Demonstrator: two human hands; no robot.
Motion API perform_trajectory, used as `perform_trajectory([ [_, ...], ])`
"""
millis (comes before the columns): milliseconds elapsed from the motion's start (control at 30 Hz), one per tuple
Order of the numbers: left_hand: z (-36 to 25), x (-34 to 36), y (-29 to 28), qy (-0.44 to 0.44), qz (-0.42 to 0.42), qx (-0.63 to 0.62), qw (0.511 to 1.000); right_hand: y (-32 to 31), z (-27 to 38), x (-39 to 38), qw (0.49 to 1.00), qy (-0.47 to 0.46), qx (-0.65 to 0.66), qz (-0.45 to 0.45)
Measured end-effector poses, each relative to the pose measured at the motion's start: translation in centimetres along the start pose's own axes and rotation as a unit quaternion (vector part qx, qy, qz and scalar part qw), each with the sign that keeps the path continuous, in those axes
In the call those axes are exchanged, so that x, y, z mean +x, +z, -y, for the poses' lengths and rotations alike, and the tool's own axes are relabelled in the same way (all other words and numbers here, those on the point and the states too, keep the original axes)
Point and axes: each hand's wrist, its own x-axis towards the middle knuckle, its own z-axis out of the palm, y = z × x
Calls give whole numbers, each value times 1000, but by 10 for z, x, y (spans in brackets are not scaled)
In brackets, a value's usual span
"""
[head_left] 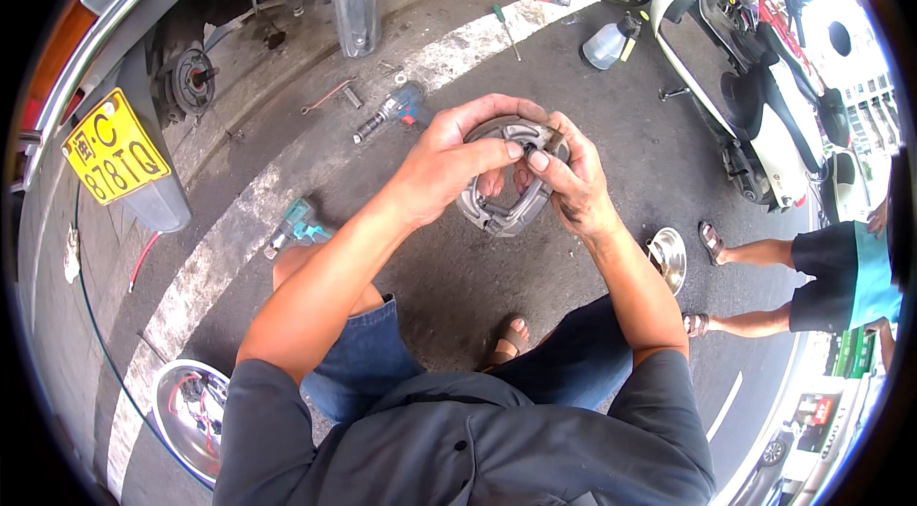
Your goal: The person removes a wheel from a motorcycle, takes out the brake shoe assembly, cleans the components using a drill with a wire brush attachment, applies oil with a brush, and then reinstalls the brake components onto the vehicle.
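Note:
A pair of grey metal brake shoes [518,217], set together as a ring, is held up in front of me by both hands. My left hand [447,162] wraps round the ring's left and upper side, with its thumb laid across the top. On the upper right, my right hand [581,179] grips the same ring. Both thumbs meet at the joint between the two shoe ends. The fingertips of a hand show through the ring's middle. What exactly lies under the thumbs is hidden.
Power tools [392,111] [298,225], a screwdriver [508,33] and a spray bottle [607,45] lie or stand around. A wheel hub [194,83] shows on the vehicle at left. A metal bowl [668,260], basin [164,415], white scooter [702,90] and another person [821,277] are nearby.

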Motion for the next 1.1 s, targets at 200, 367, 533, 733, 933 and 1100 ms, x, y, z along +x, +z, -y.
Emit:
perform_trajectory([
  [200,-6,3,-6,-33,-45,21,998,3,1,11,997,72,15,-24],
  [367,-2,5,-10,-15,-39,48,998,0,-2,16,994,73,76,-14],
  [533,7,12,-25,-75,-73,-69,992,-10,-2,24,996,72,-5,-57],
  [733,44,19,-9,-68,-50,-204,975,-36,-1,24,993,44,25,-106],
  [933,68,18,8,-96,-73,-259,958,-36,-5,26,979,-38,-29,-199],
  [1100,56,27,4,12,-108,-112,988,-44,-19,17,979,-64,-36,-189],
])
